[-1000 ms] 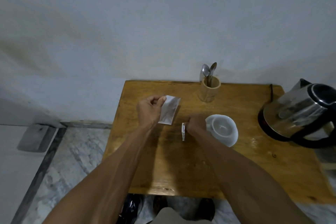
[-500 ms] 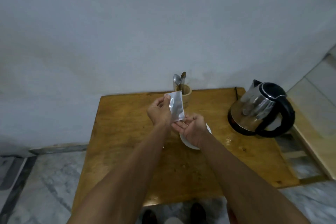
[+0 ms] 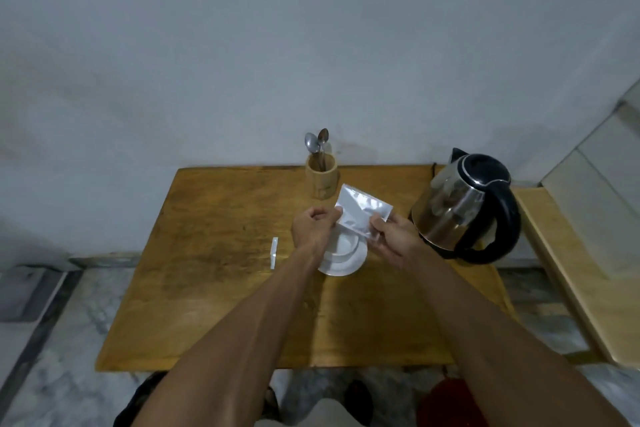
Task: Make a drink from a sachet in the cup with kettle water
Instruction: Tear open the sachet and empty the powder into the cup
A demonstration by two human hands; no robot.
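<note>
A silver sachet (image 3: 362,213) is held tilted above the white cup (image 3: 343,243), which stands on a white saucer (image 3: 346,265). My left hand (image 3: 313,226) pinches the sachet's left edge and my right hand (image 3: 393,236) grips its lower right corner. The steel kettle (image 3: 457,204) with a black lid and handle stands on its base at the table's right side, close to my right hand. The sachet hides part of the cup.
A torn-off sachet strip (image 3: 274,252) lies on the wooden table (image 3: 207,253) left of my left hand. A wooden holder (image 3: 321,179) with two spoons (image 3: 317,144) stands at the back edge by the wall. A low ledge (image 3: 581,253) lies to the right.
The torn strip left my right hand and now lies on the table. My right hand has taken hold of the sachet too, and both hands have brought it over the cup and tilted it.
</note>
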